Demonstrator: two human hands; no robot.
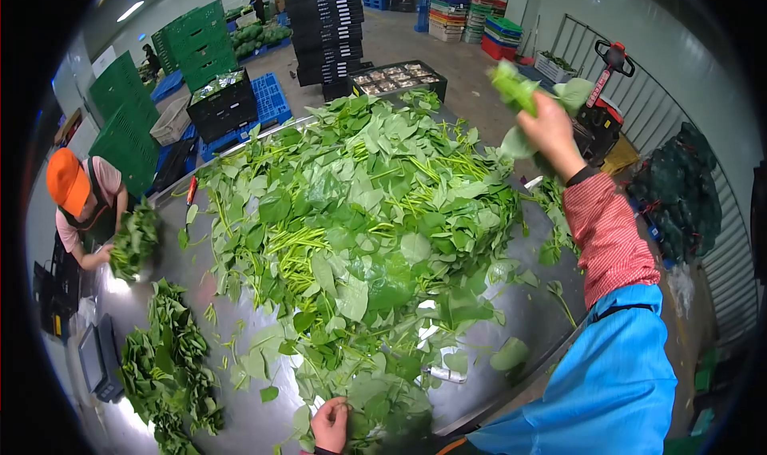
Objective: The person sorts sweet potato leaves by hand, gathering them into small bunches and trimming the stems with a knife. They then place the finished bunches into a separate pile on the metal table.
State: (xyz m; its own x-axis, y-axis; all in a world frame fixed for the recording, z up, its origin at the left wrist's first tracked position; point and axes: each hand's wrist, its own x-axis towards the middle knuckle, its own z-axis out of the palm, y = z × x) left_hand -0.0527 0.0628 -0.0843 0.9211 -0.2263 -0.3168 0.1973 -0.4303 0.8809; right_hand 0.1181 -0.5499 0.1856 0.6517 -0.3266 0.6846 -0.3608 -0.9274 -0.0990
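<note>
My right hand (pixel 548 133) is raised beyond the table's right side, closed around a bunch of leafy green stems (pixel 515 89) with leaves hanging by the wrist. My left hand (pixel 329 425) rests low at the near edge, fingers curled in against loose leaves; what they pinch, if anything, is hidden. Between the hands spreads a large heap of leafy greens (pixel 383 207), cut stems showing in places, on the metal table (pixel 248 391). A small silvery object (pixel 445 373) lies among leaves right of my left hand.
Across the table at left, a person in an orange cap (pixel 67 181) holds a leafy bunch (pixel 136 239). More bunches (pixel 172 359) lie beside a dark scale-like device (pixel 100 359). A red-handled tool (pixel 192 190) sits at the far edge. Crates (pixel 326 31) and a pallet jack (pixel 603 103) stand beyond.
</note>
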